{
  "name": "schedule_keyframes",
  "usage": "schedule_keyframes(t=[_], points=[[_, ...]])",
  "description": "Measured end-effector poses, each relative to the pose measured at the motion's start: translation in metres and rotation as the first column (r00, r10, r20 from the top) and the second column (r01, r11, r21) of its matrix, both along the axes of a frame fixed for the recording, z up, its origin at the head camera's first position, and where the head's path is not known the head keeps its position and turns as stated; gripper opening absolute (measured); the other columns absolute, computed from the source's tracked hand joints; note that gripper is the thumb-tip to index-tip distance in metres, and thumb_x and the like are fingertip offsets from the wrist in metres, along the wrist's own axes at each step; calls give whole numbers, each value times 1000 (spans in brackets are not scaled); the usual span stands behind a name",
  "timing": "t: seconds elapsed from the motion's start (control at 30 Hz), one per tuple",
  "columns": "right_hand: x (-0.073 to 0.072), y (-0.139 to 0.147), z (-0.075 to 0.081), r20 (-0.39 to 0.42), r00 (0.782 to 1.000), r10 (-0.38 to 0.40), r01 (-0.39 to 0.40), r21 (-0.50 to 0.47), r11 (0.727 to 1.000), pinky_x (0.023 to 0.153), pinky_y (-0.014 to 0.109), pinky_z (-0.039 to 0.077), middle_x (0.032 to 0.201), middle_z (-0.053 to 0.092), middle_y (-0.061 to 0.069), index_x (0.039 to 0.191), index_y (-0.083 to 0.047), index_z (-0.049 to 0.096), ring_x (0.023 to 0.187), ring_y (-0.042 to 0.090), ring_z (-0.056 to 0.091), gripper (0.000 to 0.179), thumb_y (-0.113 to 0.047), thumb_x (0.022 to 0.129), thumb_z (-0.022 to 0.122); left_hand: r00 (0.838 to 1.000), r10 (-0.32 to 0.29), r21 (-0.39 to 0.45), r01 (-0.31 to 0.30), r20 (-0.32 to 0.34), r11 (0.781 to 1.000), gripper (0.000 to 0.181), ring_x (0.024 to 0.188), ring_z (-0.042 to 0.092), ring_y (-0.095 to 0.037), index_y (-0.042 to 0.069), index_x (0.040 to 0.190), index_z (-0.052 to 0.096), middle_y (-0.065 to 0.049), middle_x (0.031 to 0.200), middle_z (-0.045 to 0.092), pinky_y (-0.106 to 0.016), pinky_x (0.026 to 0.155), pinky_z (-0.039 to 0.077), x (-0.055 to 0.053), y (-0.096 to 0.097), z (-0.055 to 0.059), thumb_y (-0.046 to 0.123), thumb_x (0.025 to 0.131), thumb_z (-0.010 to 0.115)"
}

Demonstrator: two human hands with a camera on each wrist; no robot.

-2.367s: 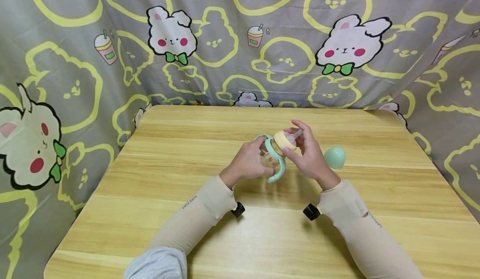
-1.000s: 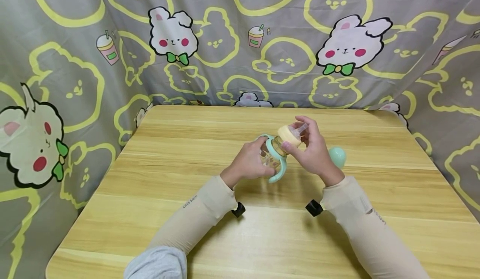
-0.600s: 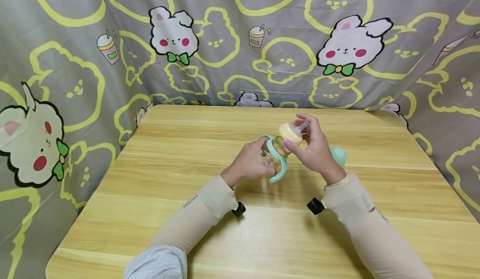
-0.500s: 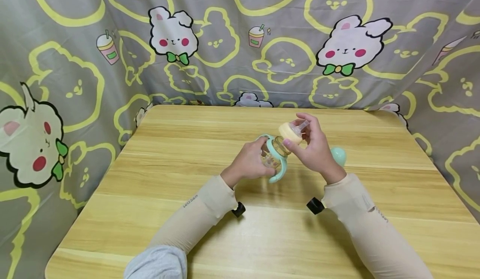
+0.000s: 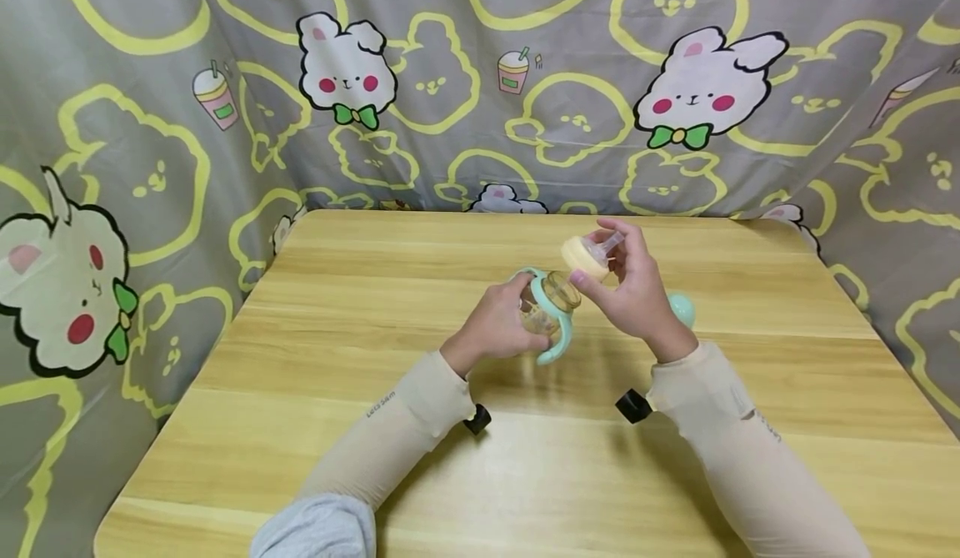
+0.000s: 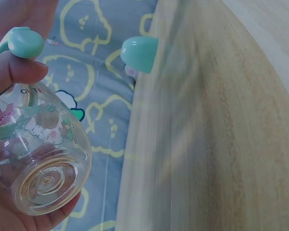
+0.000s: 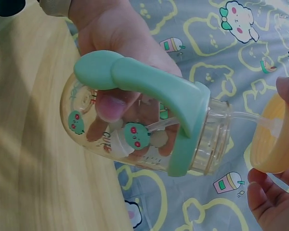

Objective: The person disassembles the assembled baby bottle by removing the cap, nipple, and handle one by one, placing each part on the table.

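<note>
My left hand (image 5: 495,320) grips a clear amber baby bottle (image 5: 562,293), tilted with its open neck toward the right. Mint-green handles (image 7: 154,82) are fitted round the bottle below the threaded neck. The fingers and thumb of my right hand (image 5: 633,295) pinch a cream screw collar (image 5: 583,258) with a clear nipple (image 5: 611,243) on it. The collar is held apart from the neck, up and to the right. In the right wrist view a thin clear straw (image 7: 248,117) runs from the collar into the bottle, with a whitish weight (image 7: 120,144) inside.
A mint-green domed cover (image 5: 682,309) stands on the wooden table (image 5: 360,308), partly hidden behind my right wrist. Black wrist cameras (image 5: 633,406) hang under both sleeves. A grey patterned curtain (image 5: 450,158) closes off the back and sides of the table.
The right hand has lifted the cream collar off the bottle's neck and moved it up and right, baring the threaded rim. The left hand and bottle have hardly moved.
</note>
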State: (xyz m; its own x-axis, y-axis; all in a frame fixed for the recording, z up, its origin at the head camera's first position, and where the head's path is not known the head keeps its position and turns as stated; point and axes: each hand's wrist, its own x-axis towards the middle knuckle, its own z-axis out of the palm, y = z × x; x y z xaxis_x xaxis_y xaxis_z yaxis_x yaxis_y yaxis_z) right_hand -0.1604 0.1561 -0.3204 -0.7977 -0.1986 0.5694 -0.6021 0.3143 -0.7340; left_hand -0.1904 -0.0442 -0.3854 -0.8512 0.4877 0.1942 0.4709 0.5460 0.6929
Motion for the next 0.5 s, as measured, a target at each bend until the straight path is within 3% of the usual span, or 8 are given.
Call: schedule_keyframes(t=[0.2, 0.5], points=[[-16, 9, -15, 10, 1000, -10, 10, -9, 1000, 74, 22, 39, 121, 52, 22, 139, 5, 31, 87, 10, 50, 71, 9, 78, 69, 1000, 4, 5, -4, -12, 1000, 73, 90, 59, -14, 9, 127, 51, 0, 99, 62, -25, 75, 50, -1, -1, 1, 26, 62, 81], [-14, 8, -7, -18, 1000, 5, -5, -33, 999, 72, 24, 39, 118, 48, 30, 137, 12, 30, 86, 10, 49, 69, 13, 79, 65, 1000, 3, -1, -3, -13, 1000, 74, 91, 59, -13, 9, 127, 50, -1, 100, 63, -25, 75, 50, -1, -1, 0, 26, 62, 82]])
